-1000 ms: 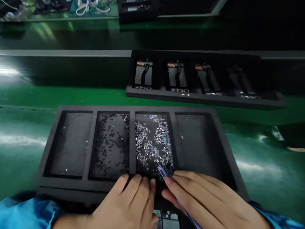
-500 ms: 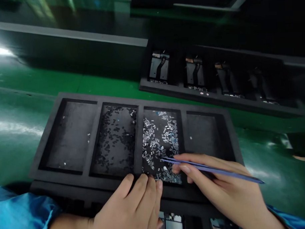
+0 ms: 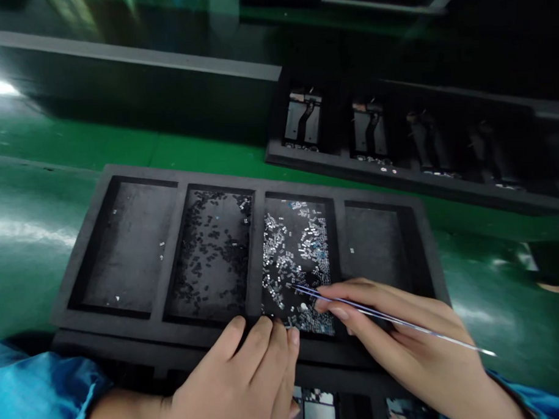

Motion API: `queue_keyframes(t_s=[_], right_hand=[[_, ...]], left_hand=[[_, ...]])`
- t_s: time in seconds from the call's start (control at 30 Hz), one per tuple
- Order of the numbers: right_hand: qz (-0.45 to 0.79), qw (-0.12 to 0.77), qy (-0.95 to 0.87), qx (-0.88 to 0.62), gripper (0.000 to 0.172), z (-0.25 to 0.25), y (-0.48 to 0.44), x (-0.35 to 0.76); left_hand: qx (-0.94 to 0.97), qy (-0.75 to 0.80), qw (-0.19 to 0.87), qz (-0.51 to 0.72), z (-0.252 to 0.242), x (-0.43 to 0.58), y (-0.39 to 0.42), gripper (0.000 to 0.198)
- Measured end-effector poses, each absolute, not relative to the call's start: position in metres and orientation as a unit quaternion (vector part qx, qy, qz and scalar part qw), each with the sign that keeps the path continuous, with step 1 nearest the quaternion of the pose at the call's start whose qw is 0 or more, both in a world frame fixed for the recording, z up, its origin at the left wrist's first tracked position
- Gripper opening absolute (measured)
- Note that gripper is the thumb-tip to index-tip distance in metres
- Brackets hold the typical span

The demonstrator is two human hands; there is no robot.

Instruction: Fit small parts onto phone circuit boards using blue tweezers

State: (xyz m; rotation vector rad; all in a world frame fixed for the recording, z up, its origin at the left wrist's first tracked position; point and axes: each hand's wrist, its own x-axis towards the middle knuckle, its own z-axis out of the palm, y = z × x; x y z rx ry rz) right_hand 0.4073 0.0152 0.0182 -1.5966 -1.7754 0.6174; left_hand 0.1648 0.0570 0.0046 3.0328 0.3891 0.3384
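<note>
My right hand (image 3: 403,333) pinches a pair of slim, purplish tweezers (image 3: 388,317) between thumb and fingers. Their tips reach into the third compartment of a black foam tray (image 3: 258,259), among many tiny shiny metal pieces (image 3: 313,240). A small piece seems to be at the tips, but it is too small to be sure. My left hand (image 3: 239,376) rests with fingers stretched out on the front rim of the tray, below the second and third compartments, holding nothing visible.
Small black pieces (image 3: 207,236) fill the second compartment; a few bits lie in the outer ones. Behind stands another black tray (image 3: 333,159) with several phone-like assemblies (image 3: 302,120). More circuit parts (image 3: 318,410) sit below my hands. The green work surface (image 3: 26,181) surrounds the trays.
The tweezers have turned slightly in my right hand, and their tips now look closer together and a little further left. My left hand stays put. The view has shifted slightly.
</note>
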Motion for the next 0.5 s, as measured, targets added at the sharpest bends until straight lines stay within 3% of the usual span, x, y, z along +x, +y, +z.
queue_keyframes(t_s=[0.3,0.5], right_hand=[[0.223,0.311,-0.693,-0.612,0.013,0.0182,0.0145,0.4096],[0.145,0.289,-0.760,-0.563,0.019,0.0175,0.0109,0.4066]], left_hand=[[0.985,0.131,0.039,0.107,0.0080,0.1666,0.0587,0.042],[0.985,0.133,0.038,0.105,0.0088,0.1659,0.0592,0.041]])
